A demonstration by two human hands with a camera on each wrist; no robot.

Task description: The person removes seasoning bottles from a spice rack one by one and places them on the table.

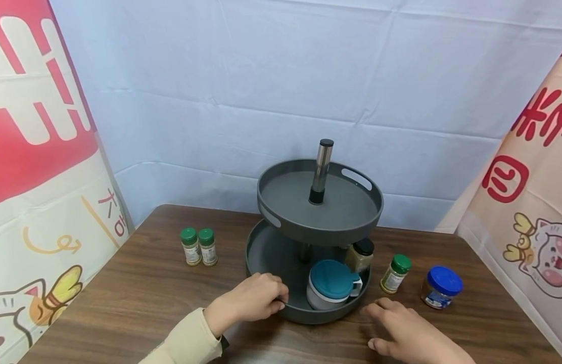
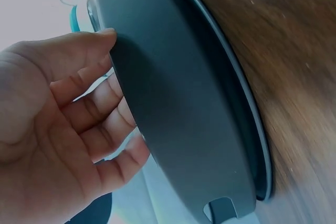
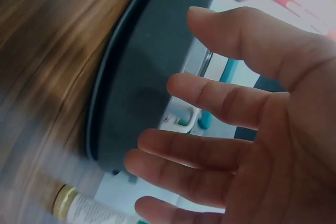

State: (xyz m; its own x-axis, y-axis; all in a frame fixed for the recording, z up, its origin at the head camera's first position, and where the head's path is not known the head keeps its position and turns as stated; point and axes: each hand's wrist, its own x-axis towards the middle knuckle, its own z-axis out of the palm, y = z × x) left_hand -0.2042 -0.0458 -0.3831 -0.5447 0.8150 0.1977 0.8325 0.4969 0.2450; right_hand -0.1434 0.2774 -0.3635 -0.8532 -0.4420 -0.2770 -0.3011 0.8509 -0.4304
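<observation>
A grey two-tier round tray stand [image 1: 324, 317] with a metal post stands on the wooden table. My left hand [image 1: 251, 297] pinches the front left rim of its lower tier, thumb on the outer wall and fingers over the inside, as the left wrist view shows. My right hand [image 1: 404, 328] is beside the lower tier's front right, with fingers spread and holding nothing. In the lower tier sit a teal-lidded pot [image 1: 331, 280] with a white handle and a black-capped spice jar [image 1: 359, 255]. The upper tier [image 1: 281, 189] holds nothing.
Two green-capped spice bottles [image 1: 199, 247] stand left of the stand on the table [image 1: 140, 283]. To the right are another green-capped bottle [image 1: 394, 274] and a blue-lidded jar [image 1: 441, 287]. Cloth sheets [image 1: 208, 111] hang behind and at both sides.
</observation>
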